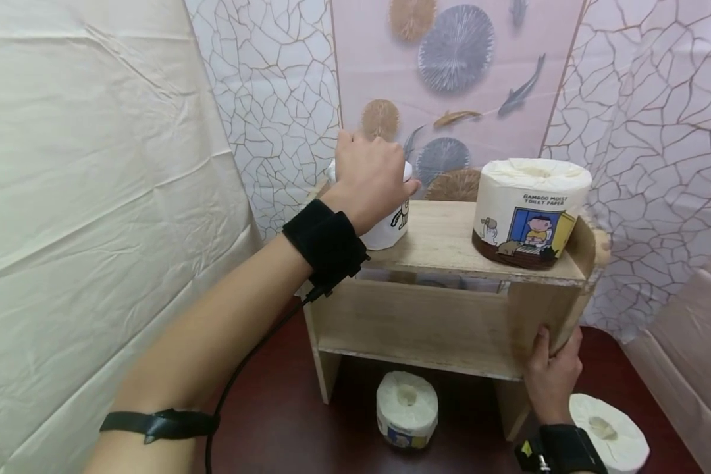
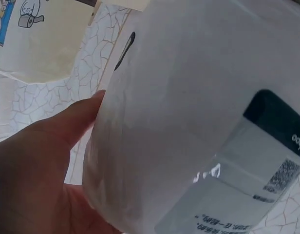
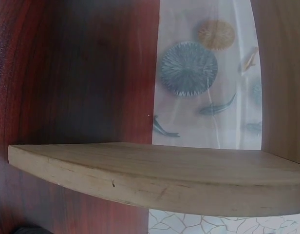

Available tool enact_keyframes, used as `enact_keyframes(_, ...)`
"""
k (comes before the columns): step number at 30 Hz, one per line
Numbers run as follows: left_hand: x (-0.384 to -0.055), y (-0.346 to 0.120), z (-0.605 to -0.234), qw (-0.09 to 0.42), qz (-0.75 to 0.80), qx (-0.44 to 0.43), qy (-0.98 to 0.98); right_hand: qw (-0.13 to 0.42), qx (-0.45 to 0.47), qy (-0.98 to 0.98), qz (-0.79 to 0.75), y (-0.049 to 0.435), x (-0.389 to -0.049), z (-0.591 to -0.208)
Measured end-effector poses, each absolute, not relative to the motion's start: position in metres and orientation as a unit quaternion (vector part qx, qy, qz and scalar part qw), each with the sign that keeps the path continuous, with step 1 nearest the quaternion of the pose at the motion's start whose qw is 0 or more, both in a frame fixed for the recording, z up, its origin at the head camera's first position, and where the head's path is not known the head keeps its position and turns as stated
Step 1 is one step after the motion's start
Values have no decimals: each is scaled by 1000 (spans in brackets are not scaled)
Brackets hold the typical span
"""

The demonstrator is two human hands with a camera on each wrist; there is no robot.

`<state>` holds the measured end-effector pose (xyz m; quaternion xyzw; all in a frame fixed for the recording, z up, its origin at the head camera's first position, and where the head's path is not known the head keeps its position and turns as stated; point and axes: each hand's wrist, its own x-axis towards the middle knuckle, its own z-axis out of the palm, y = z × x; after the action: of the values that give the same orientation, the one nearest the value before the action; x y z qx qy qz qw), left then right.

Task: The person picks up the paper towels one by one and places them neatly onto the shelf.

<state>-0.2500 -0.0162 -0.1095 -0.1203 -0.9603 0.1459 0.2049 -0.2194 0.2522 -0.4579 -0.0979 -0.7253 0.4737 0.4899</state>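
Observation:
My left hand (image 1: 370, 174) grips a wrapped toilet roll (image 1: 385, 234) from above, at the left end of the top board of a small wooden shelf (image 1: 415, 322). In the left wrist view, the thumb lies along the side of this roll (image 2: 155, 131), whose plastic wrapper carries a dark label; most fingers are hidden. My right hand (image 1: 553, 375) holds the shelf's right side panel, thumb on the inner side and fingers round the outside. In the right wrist view the wooden panel (image 3: 155, 170) shows, but the hand does not. Another toilet roll (image 1: 527, 214) with a cartoon print stands upright on the board's right end.
Under the shelf, a toilet roll (image 1: 407, 405) stands on the dark red table (image 1: 266, 415). One more roll (image 1: 610, 431) is by my right wrist. Patterned sheets (image 1: 272, 85) hang behind, and a cream cloth (image 1: 95, 164) on the left. A cable (image 1: 237, 382) runs along my left arm.

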Motion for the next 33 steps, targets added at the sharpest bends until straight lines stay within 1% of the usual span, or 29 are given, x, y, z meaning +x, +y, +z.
enact_keyframes(3,-252,-16,-110,200,150,-122,-961,492,-96,-725,472,251,-218,-457)
enact_keyframes(14,-258,-17,-111,209,144,-144,-957,509,-91,-717,467,253,-220,-460)
enact_keyframes(19,-260,-20,-112,211,134,-150,-956,503,-96,-717,472,253,-220,-460)
enact_keyframes(23,-261,-23,-114,218,131,-166,-953,496,-101,-720,475,253,-219,-460)
enact_keyframes(28,-263,-30,-115,229,126,-181,-948,502,-94,-718,472,253,-219,-459)
enact_keyframes(33,-264,-39,-115,255,110,-209,-938,499,-95,-720,472,253,-219,-458)
